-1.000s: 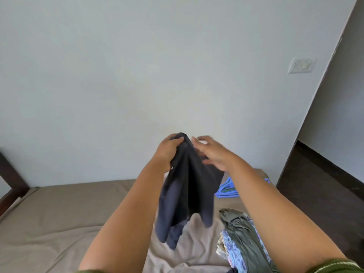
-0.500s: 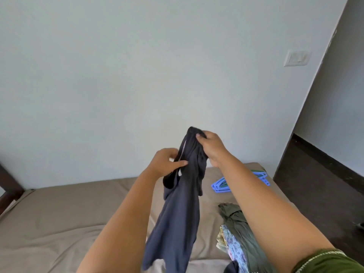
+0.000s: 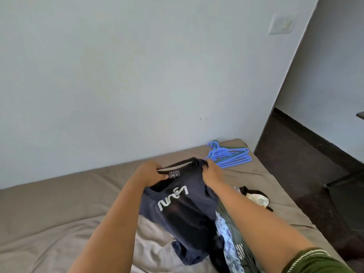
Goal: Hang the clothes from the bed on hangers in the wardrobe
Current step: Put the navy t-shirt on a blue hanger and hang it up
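We saw the bed (image 3: 59, 213) under a taupe sheet, filling the lower frame against a pale wall (image 3: 137, 75). The navy T-shirt (image 3: 183, 211) was held up over the bed's middle, white chest lettering facing us, lower hem drooping onto the pile of clothes (image 3: 230, 245) on the bed's right side. Left hand (image 3: 147, 174) gripped the collar at its left, fingers curled over the neckband. Right hand (image 3: 213, 172) gripped the collar's right end, fingers curled round the fabric. A stack of blue hangers (image 3: 229, 155) lay at the far right corner of the bed, well apart from the shirt. Light switch (image 3: 280, 24) sat high on the wall.
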The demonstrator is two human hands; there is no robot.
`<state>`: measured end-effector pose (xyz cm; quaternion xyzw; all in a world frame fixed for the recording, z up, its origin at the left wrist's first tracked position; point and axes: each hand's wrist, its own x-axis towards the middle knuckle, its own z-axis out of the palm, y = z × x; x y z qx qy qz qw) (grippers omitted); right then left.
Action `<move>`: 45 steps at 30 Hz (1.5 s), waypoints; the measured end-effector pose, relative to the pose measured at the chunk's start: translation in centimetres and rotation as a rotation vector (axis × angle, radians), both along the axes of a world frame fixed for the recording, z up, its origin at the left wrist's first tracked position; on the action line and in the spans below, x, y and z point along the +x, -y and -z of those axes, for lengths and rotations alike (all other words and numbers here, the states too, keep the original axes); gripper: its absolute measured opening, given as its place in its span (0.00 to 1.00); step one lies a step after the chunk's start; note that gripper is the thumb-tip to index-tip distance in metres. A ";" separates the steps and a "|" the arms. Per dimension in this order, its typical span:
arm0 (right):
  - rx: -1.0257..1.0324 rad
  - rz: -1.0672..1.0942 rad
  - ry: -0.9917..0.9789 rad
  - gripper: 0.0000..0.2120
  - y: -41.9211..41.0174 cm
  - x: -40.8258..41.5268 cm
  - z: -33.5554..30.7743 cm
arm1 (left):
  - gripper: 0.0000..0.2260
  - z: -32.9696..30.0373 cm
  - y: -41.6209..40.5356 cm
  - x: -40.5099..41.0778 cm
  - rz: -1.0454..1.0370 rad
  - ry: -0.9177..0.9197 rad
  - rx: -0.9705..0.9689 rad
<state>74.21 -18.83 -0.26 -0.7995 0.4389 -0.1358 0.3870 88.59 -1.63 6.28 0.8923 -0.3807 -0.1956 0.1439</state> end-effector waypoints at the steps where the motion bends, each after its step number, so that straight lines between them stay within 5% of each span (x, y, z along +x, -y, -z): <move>1: 0.040 0.019 0.002 0.12 0.6 -0.4 1.7 | 0.11 1.2 0.6 -0.4 -0.007 -0.007 0.041; 6: 0.122 0.051 0.048 0.11 4.6 -0.6 6.4 | 0.08 7.1 4.5 -2.2 -0.172 -0.112 -0.084; 10: 0.215 -0.059 -0.121 0.11 9.5 0.3 10.8 | 0.10 11.2 7.4 -3.6 -0.190 -0.213 -0.040; 17: -0.087 -0.374 -0.468 0.20 23.1 7.2 24.0 | 0.08 22.0 13.3 -0.5 -0.413 -0.249 -0.148; 27: -0.345 -0.468 -0.593 0.15 29.9 15.1 37.7 | 0.08 30.9 15.4 2.1 -0.623 -0.407 -0.299; 32: -0.620 -0.518 -0.595 0.14 31.1 15.7 38.9 | 0.09 33.3 15.6 1.7 -0.719 -0.489 -0.342; 36: -0.712 -0.620 -0.607 0.17 30.3 15.2 37.1 | 0.09 34.5 16.2 1.7 -0.893 -0.729 -0.424; 42: -0.773 -0.602 -0.267 0.22 23.3 13.0 28.8 | 0.13 30.0 18.6 0.2 -1.036 -0.976 -0.619; 45: -0.665 -0.609 -0.061 0.17 17.3 10.4 23.2 | 0.30 26.7 19.6 -0.8 -0.914 -0.989 -0.697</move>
